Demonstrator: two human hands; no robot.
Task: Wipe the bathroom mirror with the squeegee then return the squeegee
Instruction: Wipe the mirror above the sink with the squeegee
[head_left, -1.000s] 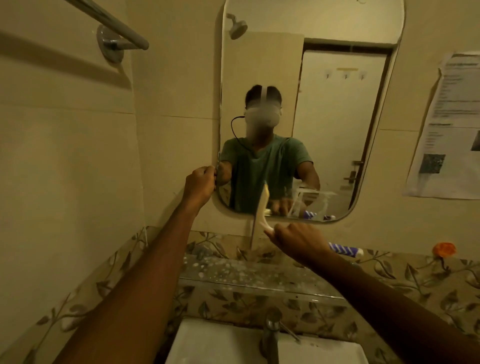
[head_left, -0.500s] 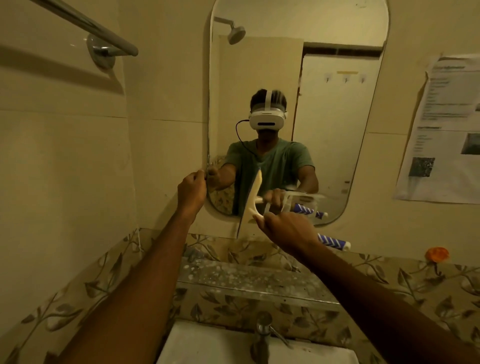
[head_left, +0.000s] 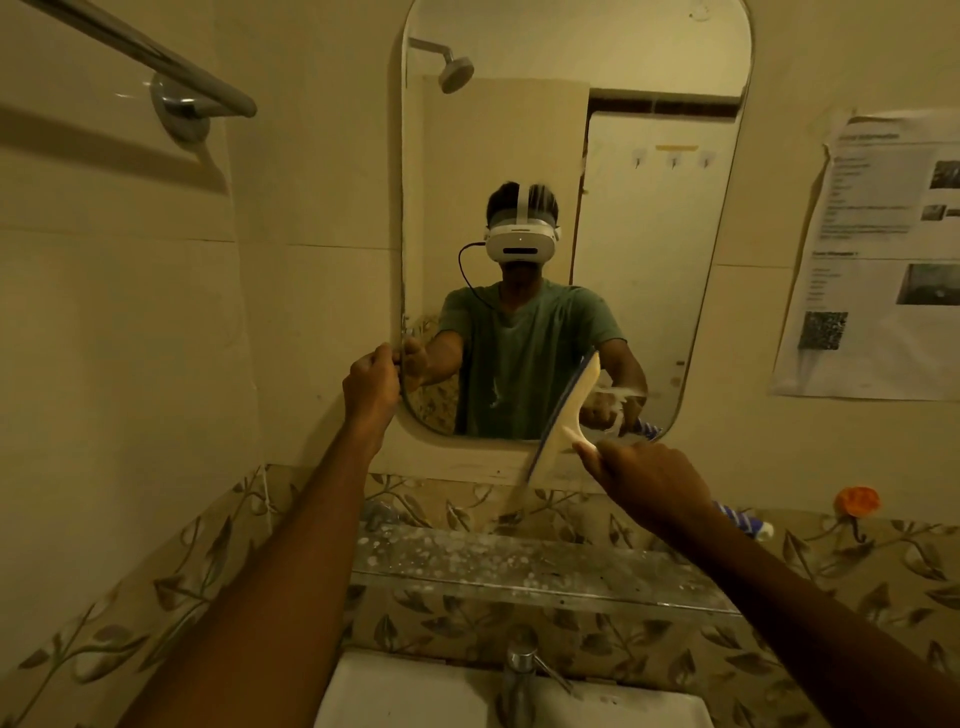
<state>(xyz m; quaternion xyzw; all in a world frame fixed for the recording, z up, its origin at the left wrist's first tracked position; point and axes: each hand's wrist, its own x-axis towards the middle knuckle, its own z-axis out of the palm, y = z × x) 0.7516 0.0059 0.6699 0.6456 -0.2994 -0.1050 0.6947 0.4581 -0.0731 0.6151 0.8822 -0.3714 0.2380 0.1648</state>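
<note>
The tall rounded mirror (head_left: 649, 218) hangs on the wall ahead, reflecting a person in a green shirt. My right hand (head_left: 649, 478) grips the handle of a white squeegee (head_left: 563, 421). Its blade stands nearly upright, tilted, over the mirror's lower right edge, reaching below the rim. Whether the blade touches the glass I cannot tell. My left hand (head_left: 371, 387) is closed on the mirror's lower left edge.
A spotted glass shelf (head_left: 519, 566) runs under the mirror, with a blue-striped tube (head_left: 743, 519) at its right end. Below are a tap (head_left: 522, 670) and white basin (head_left: 405, 696). A towel bar (head_left: 156, 57) is upper left, a paper notice (head_left: 883, 249) and orange hook (head_left: 856, 501) right.
My right hand has carried the squeegee rightward along the mirror's bottom, from the centre to the lower right. My left hand has stayed on the mirror's left edge.
</note>
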